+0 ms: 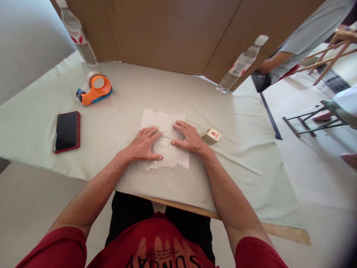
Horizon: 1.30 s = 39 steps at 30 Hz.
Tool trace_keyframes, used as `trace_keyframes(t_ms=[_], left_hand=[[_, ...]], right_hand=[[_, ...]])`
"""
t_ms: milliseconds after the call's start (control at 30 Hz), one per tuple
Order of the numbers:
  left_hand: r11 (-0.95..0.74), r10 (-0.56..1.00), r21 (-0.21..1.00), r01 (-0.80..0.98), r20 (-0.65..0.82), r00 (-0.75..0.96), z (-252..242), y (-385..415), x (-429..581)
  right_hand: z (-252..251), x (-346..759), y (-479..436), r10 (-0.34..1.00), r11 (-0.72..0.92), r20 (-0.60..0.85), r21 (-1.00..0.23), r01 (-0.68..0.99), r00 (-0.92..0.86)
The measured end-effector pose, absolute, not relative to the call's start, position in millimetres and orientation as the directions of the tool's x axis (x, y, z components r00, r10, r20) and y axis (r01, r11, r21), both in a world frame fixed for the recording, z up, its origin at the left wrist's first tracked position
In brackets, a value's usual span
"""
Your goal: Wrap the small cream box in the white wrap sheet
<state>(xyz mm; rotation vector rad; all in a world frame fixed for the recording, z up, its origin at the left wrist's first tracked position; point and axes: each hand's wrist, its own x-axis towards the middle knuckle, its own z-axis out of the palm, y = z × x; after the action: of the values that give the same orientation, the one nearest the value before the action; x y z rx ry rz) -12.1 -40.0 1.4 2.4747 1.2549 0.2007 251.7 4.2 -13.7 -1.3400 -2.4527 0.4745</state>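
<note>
A sheet of clear bubble wrap (pixel 167 150) lies flat on the cloth-covered table (pixel 167 186). My left hand (pixel 146 145) rests on its left side with fingers spread. On its right side lies my right hand (pixel 188 137), the fingers also apart. Just right of the right hand is a small gold box (pixel 211 136) with a red mark. An orange and blue tape dispenser (pixel 99 89) sits at the back left, and nearer on the left lies a black phone (pixel 67 131) with a red case.
A cardboard screen (pixel 167 33) stands along the back, with a water bottle (pixel 76 35) at its left and another bottle (pixel 241 65) at its right. Beyond the right edge are a person in grey (pixel 309 41) and a folding stool (pixel 312 119).
</note>
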Motion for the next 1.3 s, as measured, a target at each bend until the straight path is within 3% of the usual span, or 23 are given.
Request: trace_keyframes(t_ms=[133, 233, 367, 433, 533, 733, 867, 1067, 1300], left_hand=[[-0.548, 0.797, 0.382, 0.744, -0.030, 0.603, 1.7, -39.2, -14.3], [-0.553, 0.789, 0.395, 0.733, -0.033, 0.613, 1.8, -38.7, -15.8], [-0.560, 0.784, 0.413, 0.718, -0.015, 0.620, 0.3, -38.0, -16.6], [-0.560, 0.785, 0.416, 0.717, -0.010, 0.619, 0.2, -38.0, -16.6], [-0.555, 0.786, 0.414, 0.722, -0.022, 0.618, 2.1, -38.4, -16.6], [-0.550, 0.789, 0.434, 0.714, -0.012, 0.615, 3.8, -39.0, -16.6], [-0.545, 0.791, 0.474, 0.691, 0.019, 0.611, 1.8, -37.7, -18.2], [-0.516, 0.795, 0.551, 0.655, 0.023, 0.607, 6.0, -34.9, -25.1], [-0.543, 0.775, 0.541, 0.642, 0.027, 0.632, 3.9, -34.3, -26.9]], right_hand=[[1.7, 258.7, -10.3, 0.869, 0.474, 0.043, -0.356, 0.805, -0.493], [16.9, 282.4, -26.8, 0.889, 0.458, 0.139, -0.272, 0.847, -0.436], [24.8, 329.4, -41.3, 0.964, 0.193, 0.220, -0.201, 0.960, -0.147], [24.0, 345.8, -45.4, 0.992, 0.022, 0.126, -0.222, 0.975, 0.006], [25.0, 349.3, -50.8, 0.993, -0.063, 0.069, -0.359, 0.931, 0.093], [49.0, 298.8, -58.5, 0.962, 0.182, 0.272, -0.635, 0.751, -0.002], [47.3, 254.0, -55.1, 0.943, 0.331, 0.245, -0.739, 0.586, -0.224], [13.6, 223.6, -47.1, 0.891, 0.318, 0.046, -0.774, 0.548, -0.451], [6.7, 222.3, -50.7, 0.899, 0.352, 0.090, -0.729, 0.587, -0.428]])
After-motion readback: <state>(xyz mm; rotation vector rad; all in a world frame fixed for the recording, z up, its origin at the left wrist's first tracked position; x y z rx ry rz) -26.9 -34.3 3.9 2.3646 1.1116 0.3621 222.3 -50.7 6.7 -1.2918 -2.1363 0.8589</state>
